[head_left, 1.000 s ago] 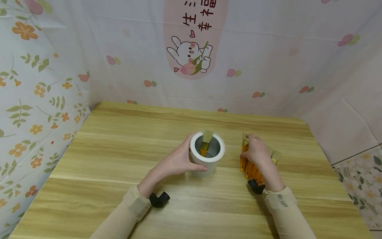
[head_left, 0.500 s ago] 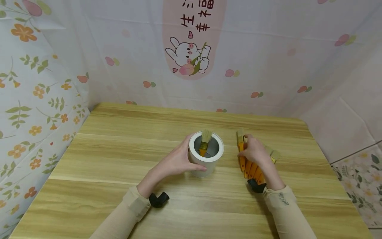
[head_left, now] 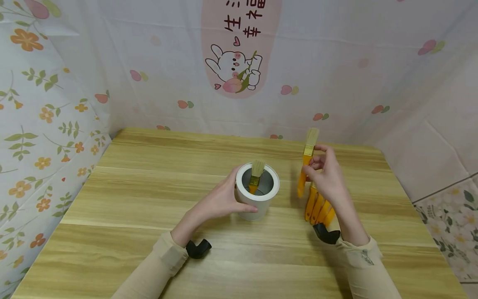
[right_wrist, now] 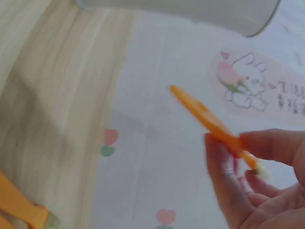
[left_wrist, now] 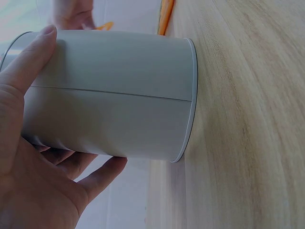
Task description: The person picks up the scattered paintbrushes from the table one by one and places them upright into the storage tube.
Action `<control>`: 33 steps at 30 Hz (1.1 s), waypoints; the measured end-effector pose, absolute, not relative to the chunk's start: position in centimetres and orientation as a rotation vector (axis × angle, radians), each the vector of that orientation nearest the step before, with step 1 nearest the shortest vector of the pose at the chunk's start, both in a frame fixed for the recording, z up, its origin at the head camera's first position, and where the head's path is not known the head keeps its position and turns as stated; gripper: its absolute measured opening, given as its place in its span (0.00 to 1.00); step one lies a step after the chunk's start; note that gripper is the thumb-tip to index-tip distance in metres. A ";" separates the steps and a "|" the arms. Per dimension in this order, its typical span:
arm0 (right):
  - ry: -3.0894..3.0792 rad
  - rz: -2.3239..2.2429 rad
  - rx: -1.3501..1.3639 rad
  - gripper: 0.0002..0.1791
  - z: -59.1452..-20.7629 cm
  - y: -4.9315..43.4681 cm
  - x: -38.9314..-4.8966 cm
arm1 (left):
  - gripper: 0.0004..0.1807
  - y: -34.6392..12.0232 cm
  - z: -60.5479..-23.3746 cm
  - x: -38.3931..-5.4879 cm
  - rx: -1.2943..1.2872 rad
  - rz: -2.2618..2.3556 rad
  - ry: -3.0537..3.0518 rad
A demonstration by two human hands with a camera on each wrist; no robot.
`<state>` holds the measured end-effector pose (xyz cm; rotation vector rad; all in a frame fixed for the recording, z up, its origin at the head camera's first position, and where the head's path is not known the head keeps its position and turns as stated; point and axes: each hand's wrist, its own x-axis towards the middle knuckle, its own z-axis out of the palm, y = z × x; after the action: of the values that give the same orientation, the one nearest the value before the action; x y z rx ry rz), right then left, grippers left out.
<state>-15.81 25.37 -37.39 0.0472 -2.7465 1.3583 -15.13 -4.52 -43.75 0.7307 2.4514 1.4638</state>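
Observation:
A white can (head_left: 257,205) stands upright on the table, held by my left hand (head_left: 220,197), whose fingers and thumb curve around its side. Inside it leans a paintbrush (head_left: 255,177) with its bristles up past the rim. My right hand (head_left: 328,172) pinches a second paintbrush (head_left: 306,162) by its orange handle, bristles up, raised above the table to the right of the can. In the right wrist view, thumb and fingers grip that handle (right_wrist: 205,117). Beneath the right hand lie several more paintbrushes (head_left: 317,207), their bristle ends mostly hidden by the hand.
The wooden table (head_left: 149,174) runs back to a patterned cloth (head_left: 160,62) hanging behind it. A flowered cloth (head_left: 41,137) hangs at the left. Black wrist pieces (head_left: 198,249) sit at both sleeves, the right one close to the loose brush handles.
My right hand has picked a paintbrush off the row on the table and lifted it up. The left hand still holds the can in place.

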 end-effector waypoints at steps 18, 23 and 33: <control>-1.810 1.751 0.470 0.21 -35.7 20.5 -12.6 | 0.65 -4.6 -43.7 -15.1 0.733 1.467 2.453; -1.912 1.690 0.495 0.16 -36.3 19.6 -12.5 | 0.65 -4.6 -43.8 -15.2 0.739 1.459 2.453; -2.224 1.347 0.495 0.14 -37.3 19.0 -12.6 | 0.66 -4.5 -43.7 -15.2 0.731 1.465 2.440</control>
<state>-12.58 19.03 -37.29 0.4947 -2.2238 1.3475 -15.20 -4.54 -43.70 0.7311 2.4399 1.4649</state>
